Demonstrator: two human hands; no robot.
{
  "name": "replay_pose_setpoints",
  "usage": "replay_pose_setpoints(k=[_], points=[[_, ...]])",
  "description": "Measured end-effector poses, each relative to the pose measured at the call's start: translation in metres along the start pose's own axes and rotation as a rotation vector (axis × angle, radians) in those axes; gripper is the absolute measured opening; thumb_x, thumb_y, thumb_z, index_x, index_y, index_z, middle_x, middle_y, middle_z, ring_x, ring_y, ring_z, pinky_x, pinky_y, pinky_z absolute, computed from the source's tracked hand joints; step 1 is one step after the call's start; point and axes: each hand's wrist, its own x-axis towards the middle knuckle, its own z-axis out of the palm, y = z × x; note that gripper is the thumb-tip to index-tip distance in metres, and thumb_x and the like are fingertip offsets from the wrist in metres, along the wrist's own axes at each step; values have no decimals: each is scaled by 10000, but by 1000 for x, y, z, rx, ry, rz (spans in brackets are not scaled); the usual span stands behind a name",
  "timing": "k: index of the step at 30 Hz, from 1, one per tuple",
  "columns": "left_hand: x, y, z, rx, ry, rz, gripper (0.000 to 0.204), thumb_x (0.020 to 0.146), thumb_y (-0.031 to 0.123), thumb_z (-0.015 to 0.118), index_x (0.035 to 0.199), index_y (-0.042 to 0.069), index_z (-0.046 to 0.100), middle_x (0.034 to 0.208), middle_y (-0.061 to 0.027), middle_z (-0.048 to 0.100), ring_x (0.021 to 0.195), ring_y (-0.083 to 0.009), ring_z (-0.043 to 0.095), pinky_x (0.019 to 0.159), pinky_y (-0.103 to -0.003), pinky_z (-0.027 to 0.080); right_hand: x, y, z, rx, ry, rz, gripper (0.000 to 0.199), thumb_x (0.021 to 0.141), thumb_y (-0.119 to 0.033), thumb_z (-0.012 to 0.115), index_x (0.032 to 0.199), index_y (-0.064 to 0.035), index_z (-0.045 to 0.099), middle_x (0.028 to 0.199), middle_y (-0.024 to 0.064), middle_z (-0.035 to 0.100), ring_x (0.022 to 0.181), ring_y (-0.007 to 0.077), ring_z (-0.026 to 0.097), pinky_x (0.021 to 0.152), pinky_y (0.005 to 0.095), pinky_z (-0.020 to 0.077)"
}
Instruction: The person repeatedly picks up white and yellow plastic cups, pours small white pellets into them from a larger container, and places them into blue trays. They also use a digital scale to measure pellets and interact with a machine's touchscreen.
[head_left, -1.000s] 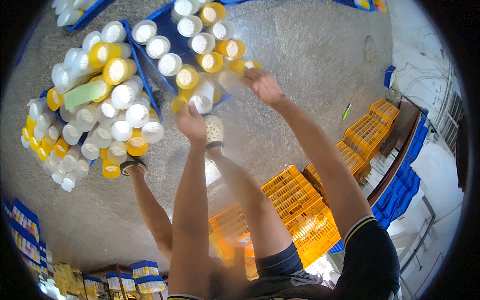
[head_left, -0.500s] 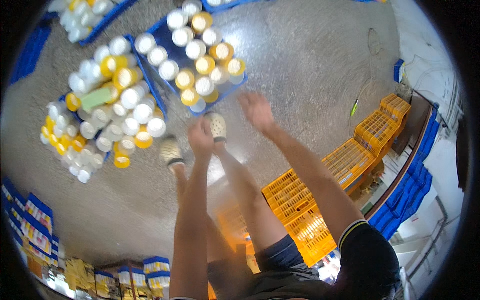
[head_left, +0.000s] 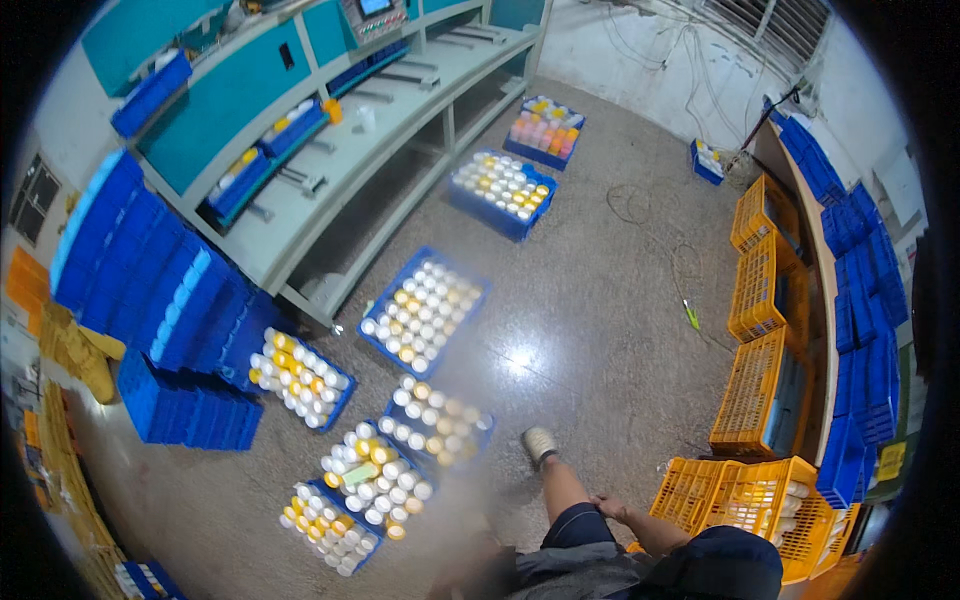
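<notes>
My right hand (head_left: 612, 508) rests beside my thigh at the hem of my dark shorts (head_left: 575, 525). Its fingers look loosely stretched, and nothing shows in them. At the lower edge, a smeared brownish shape (head_left: 470, 565) seems to be my left arm or hand; its fingers cannot be made out. Closest to it are blue crates of round white and yellow bottles: one crate (head_left: 372, 553) at the front, a heaped group of bottles (head_left: 385, 485) with a pale green piece (head_left: 360, 473) on top, and a partly filled blue crate (head_left: 487, 432), blurred at its right.
More blue crates of bottles (head_left: 425, 312) stand along a grey-green machine bench (head_left: 350, 190). Tall stacks of blue crates (head_left: 170, 265) rise at the left. Orange crates (head_left: 755, 395) line the right beneath a shelf. A cable (head_left: 675, 255) and a green tool (head_left: 691, 315) lie on the floor.
My view has lifted from the bottle crates to the wider room. Both hands have left the crate's near edge; the right one is now by my thigh, the left one blurred low.
</notes>
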Motion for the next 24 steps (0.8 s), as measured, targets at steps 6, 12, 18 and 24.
replay_pose_setpoints(k=[6, 12, 18, 24], points=[[85, 139, -51, 144, 118, -415, 353, 926, 334, 558, 1063, 38, 692, 973, -129, 708, 856, -292, 653, 775, -411, 518, 54, -4, -96, -353, 161, -88, 510, 987, -417, 457, 1239, -5, 623, 1228, 248, 630, 1161, 400, 578, 977, 443, 449], [239, 308, -64, 196, 633, -7, 306, 867, 317, 598, 1010, 59, 682, 939, -171, 674, 980, -291, 630, 848, -415, 484, 79, -51, -262, -89, 286, -231, 445, 937, -265, 608, 1296, -3, 581, 1267, 199, 626, 1133, 342, 607, 929, 439, 481], [330, 501, -86, 154, 625, 9, 452, 751, 236, 791, 1104, -25, 682, 1032, -124, 715, 952, -210, 660, 840, -335, 528, 109, -86, -422, 352, 465, -156, 438, 884, -140, 675, 1283, 19, 587, 1106, 163, 684, 975, 261, 657, 857, 367, 516], [409, 554, -121, 541, 305, -293, 405, 727, 247, 788, 1062, 31, 716, 879, -125, 711, 740, -214, 648, 686, -341, 526, 132, -53, -481, 502, 550, -131, 382, 862, -143, 696, 1196, 31, 634, 1062, 194, 692, 982, 282, 663, 863, 379, 513]])
